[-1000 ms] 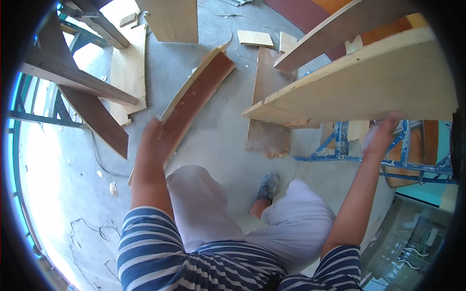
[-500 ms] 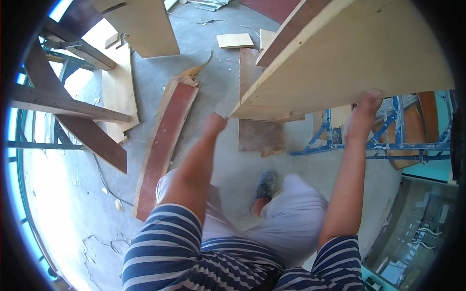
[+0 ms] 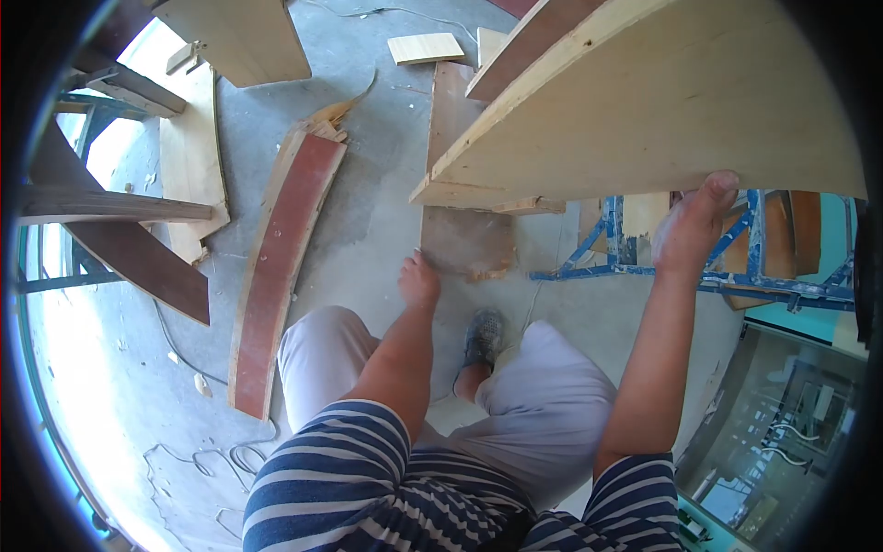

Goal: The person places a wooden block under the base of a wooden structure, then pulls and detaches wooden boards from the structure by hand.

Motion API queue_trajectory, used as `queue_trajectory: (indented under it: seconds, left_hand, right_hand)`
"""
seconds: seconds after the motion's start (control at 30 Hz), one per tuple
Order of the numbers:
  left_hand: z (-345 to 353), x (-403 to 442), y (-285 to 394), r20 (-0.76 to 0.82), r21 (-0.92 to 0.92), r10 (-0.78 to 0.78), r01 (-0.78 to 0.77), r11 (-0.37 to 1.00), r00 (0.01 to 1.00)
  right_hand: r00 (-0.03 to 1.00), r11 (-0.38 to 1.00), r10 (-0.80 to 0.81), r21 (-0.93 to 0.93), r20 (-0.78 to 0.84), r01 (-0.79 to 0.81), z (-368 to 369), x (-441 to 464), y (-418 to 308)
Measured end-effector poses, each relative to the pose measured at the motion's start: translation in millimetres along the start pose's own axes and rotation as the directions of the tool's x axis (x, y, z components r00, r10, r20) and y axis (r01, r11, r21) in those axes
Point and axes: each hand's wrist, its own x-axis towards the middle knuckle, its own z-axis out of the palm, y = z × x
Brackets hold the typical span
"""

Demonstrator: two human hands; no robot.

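At the upper right a large pale plywood panel (image 3: 644, 129) stands tilted. My right hand (image 3: 694, 221) grips its lower edge, with the thumb on the near face and the fingers hidden behind. My left hand (image 3: 420, 279) is lower and to the left, apart from the panel. Its fingers are curled, and a small pale tip shows at the front; I cannot make out what it is. Just beyond the left hand is a brownish board (image 3: 467, 241), partly hidden under the panel.
A long reddish board (image 3: 290, 267) with a splintered end lies on the left of the floor. Blue metal frames (image 3: 607, 230) stand behind my right hand. Timber beams (image 3: 120, 204) jut in from the left. A cable (image 3: 198, 451) trails on the floor near my legs.
My left hand has moved down, away from the panel's left corner. My right hand keeps its grip on the panel. The view has shifted slightly, so the floor pieces appear further left.
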Motion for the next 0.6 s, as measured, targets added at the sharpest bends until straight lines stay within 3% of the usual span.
queue_trajectory:
  seconds: [0.1,0.2,0.3,0.4,0.5,0.6]
  left_hand:
    - [-17,22,-24,-0.033,-0.004,0.016,-0.017,1.0,0.999]
    - [-45,47,-43,-0.091,-0.108,-0.078,0.068,0.992,0.993]
    - [-70,71,-48,-0.269,-0.305,-0.313,0.228,0.925,0.911]
    - [-65,86,-40,-0.449,-0.081,-0.042,0.006,0.997,0.893]
    - [-117,66,-10,-0.069,-0.029,-0.196,0.195,0.98,0.978]
    - [-113,76,-16,-0.019,-0.09,-0.258,0.256,0.963,0.966]
  right_hand:
    - [1.0,1.0,-0.017,0.017,-0.006,0.017,3,0,0]
    - [1.0,1.0,-0.003,-0.023,-0.024,0.002,3,0,0]
    - [1.0,0.997,0.007,-0.074,-0.025,-0.009,-1,1,3]
    - [0.999,1.0,0.019,-0.001,-0.051,-0.019,5,0,0]
    - [0.995,0.996,0.072,0.05,-0.07,-0.068,6,-2,-1]
    - [0.995,0.992,0.097,0.086,-0.004,-0.096,2,-3,-5]
